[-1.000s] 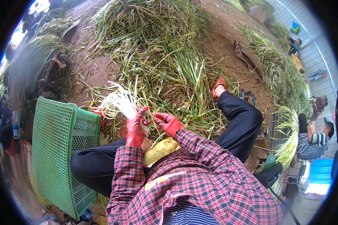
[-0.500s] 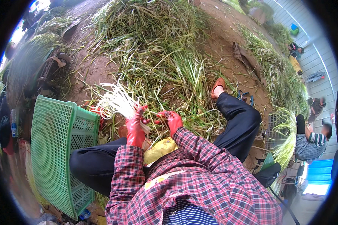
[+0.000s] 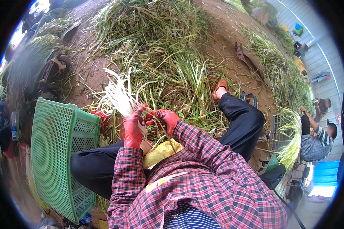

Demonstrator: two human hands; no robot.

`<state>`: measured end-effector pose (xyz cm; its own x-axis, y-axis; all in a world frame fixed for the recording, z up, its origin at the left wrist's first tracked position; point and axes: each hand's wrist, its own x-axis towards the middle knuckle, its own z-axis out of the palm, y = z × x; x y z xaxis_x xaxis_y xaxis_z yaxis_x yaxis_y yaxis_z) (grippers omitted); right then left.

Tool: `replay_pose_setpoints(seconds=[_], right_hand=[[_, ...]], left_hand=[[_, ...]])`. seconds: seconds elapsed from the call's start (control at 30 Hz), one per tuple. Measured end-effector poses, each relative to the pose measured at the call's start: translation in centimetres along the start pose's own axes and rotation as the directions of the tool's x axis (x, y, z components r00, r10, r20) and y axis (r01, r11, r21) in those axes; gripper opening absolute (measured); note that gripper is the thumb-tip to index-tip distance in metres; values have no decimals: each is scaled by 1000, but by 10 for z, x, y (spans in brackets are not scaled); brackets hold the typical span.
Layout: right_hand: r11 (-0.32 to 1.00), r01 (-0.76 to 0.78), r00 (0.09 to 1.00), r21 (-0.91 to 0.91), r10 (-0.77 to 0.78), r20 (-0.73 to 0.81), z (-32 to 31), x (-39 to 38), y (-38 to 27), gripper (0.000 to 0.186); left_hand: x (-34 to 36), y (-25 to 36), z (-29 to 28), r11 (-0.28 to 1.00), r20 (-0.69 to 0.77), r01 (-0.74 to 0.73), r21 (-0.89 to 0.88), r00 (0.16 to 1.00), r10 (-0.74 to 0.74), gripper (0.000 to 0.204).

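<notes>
In my red-gloved left hand (image 3: 133,129) is a bunch of slim white-stemmed stalks, like chives (image 3: 119,95), fanning out up and to the left. Close against it on the right, my red-gloved right hand (image 3: 166,120) has its fingers pinched together at the bunch's side. A thin brownish-green strand (image 3: 166,133) trails below the right fingers toward my lap. Yellow cloth (image 3: 161,153) lies on my lap under both hands. Where the stalks pass through my left fist, the fingers hide them.
A green plastic crate (image 3: 52,152) stands tipped up at my left. Ahead, a big heap of loose green leaves (image 3: 153,30) spreads over brown soil toward me. At the far right a person (image 3: 317,143) sits beside a pale green bundle (image 3: 289,133).
Both hands have shifted slightly left, and the bunch now stands more upright. My right hand has come closer to the left, and a strand now hangs below it.
</notes>
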<state>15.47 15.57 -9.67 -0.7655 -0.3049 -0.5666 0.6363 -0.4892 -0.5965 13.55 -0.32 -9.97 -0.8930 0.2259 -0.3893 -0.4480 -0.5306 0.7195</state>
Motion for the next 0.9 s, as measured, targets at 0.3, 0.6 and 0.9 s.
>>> replay_pose_setpoints(seconds=[0.3,0.6,0.9], right_hand=[[818,204,944,-538,-310,-114,-68,10,35,15],[40,-483,871,-875,-82,-484,-132,-10,18,42],[500,405,909,-766,-132,395,-14,1,71,46]], left_hand=[[13,31,-29,908,-288,-358,-218,912,291,45],[14,49,-47,850,-118,-325,-414,945,304,45],[17,16,-26,915,-159,-172,-365,980,121,41]])
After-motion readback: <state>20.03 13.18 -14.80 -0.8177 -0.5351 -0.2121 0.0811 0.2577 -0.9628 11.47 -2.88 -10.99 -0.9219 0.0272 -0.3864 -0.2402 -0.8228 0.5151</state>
